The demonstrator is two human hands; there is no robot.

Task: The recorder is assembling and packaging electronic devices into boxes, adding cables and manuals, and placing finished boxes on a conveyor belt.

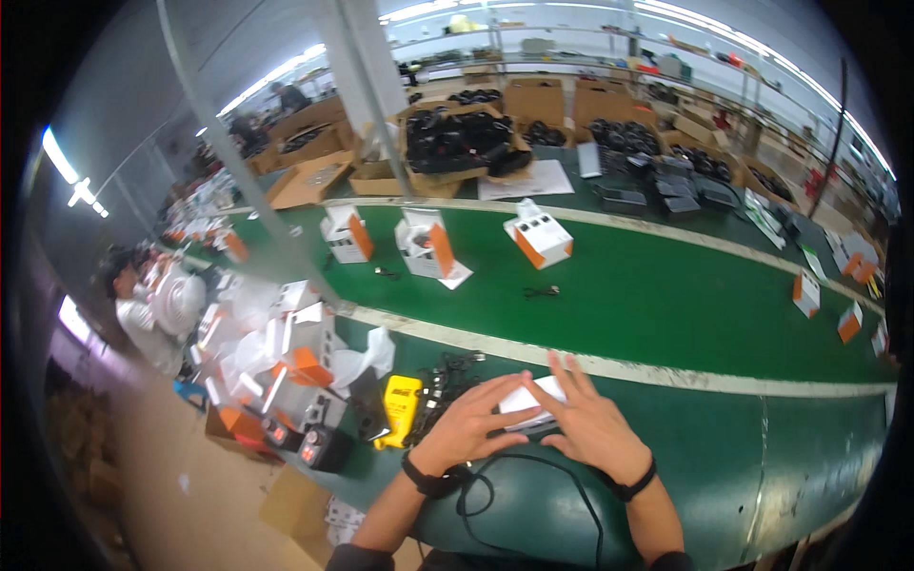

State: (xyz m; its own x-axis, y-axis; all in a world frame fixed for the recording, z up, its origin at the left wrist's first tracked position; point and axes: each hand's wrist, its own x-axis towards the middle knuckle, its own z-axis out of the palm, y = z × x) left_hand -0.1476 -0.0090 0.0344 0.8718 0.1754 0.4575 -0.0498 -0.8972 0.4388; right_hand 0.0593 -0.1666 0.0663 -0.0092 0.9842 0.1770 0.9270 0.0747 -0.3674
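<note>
Both hands are over a small white stack point(535, 400) that looks like folded paper, on the green worktable just in front of me. My left hand point(476, 419) reaches across its left side, fingers stretched and thumb apart. From the right, my right hand point(595, 423) rests its spread fingers over the other side. The fingers partly cover the stack, so its full shape is hidden. A black cable point(595, 514) loops on the table below the hands. Left of them lie a yellow device or case point(400, 409) and a tangle of short black cables point(446, 381).
Orange-and-white boxes point(309, 343) and clear plastic bags pile up at the left, beside black devices point(324, 447). Beyond a pale rail, a green conveyor belt point(647, 295) carries an open box point(540, 235) and other boxes. Cartons of black parts point(457, 138) stand behind it. A person point(143, 305) works far left.
</note>
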